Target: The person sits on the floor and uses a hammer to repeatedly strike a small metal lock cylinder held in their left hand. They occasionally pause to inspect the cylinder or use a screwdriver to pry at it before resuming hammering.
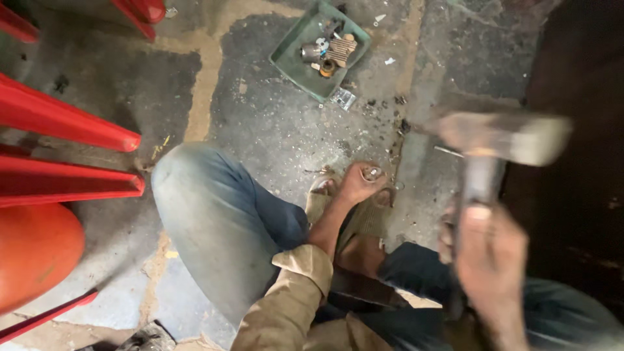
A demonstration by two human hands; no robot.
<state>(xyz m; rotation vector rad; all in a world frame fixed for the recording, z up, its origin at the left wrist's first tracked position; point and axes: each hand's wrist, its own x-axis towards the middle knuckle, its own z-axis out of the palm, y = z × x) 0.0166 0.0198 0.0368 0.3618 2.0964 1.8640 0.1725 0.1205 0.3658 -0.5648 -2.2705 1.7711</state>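
right hand (pixel 491 260): fingers wrapped tight round the handle of a hammer (pixel 500 140), fist at the lower right of the view, blurred
hammer: handle runs up from the fist; its pale head lies crosswise above the hand, over the floor beside a dark panel (pixel 572 195), blurred
right arm: comes up from the bottom edge, wrist straight, knuckles toward the camera
left hand (pixel 361 185): reaches forward and down, fingertips closed on a small shiny piece (pixel 373 173) held against the floor; what the piece is cannot be told
left arm: tan sleeve (pixel 292 292) crosses over the jeans-clad knee (pixel 214 214), forearm stretched out
sandals (pixel 364 211): just beside the left hand, on the floor
floor (pixel 260 123): grey concrete, stained
tray (pixel 292 62): green, farther off, holding metal parts
red frame (pixel 65 123): at the left
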